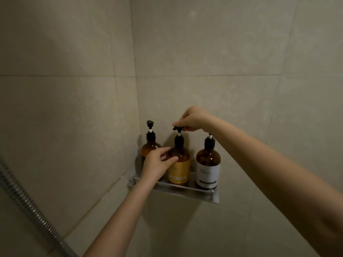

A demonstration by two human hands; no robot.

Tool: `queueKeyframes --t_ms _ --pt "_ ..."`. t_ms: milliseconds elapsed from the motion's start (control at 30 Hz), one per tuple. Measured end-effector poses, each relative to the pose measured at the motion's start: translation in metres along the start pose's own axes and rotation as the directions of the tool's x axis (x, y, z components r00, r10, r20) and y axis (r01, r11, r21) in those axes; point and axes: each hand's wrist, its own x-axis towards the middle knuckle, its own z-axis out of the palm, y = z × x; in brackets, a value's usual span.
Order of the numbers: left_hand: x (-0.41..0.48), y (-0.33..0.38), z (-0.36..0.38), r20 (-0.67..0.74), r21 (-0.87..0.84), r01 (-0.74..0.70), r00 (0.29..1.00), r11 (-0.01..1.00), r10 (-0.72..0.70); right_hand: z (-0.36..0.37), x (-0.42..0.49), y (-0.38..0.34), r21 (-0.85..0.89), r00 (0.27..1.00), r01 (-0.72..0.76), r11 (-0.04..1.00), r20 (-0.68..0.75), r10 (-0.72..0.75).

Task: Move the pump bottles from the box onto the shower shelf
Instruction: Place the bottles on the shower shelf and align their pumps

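Three amber pump bottles (208, 160) stand on the silver metal shower shelf (185, 191); with the left hand (156, 165) gripping the yellow-labelled middle bottle (179, 169) and the right hand (193, 120) pinching its black pump head (177, 129), turn gently, base flat behind the shelf's front edge.

A silver metal wall shelf (185, 192) carries three upright pump bottles: a plain amber bottle (149, 147) at 9 o'clock, base hidden, probably standing there; a yellow-labelled amber bottle (180, 172) at centre; a white-labelled dark brown bottle (208, 170) at 3 o'clock.

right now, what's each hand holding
Left hand: grips the yellow-label bottle by its body.
Right hand: pinches that bottle's pump head.
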Motion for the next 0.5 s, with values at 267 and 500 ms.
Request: queueKeyframes --t_ms 267,500 --pt "0.000 0.000 0.000 0.004 0.011 -0.021 1.000 1.000 0.021 -0.006 0.002 -0.002 0.048 0.995 -0.047 0.998 0.090 0.043" --pt "-0.008 -0.007 -0.013 -0.273 0.012 -0.061 0.960 0.998 0.062 -0.011 0.013 -0.024 -0.088 0.999 0.051 0.995 0.015 -0.050"
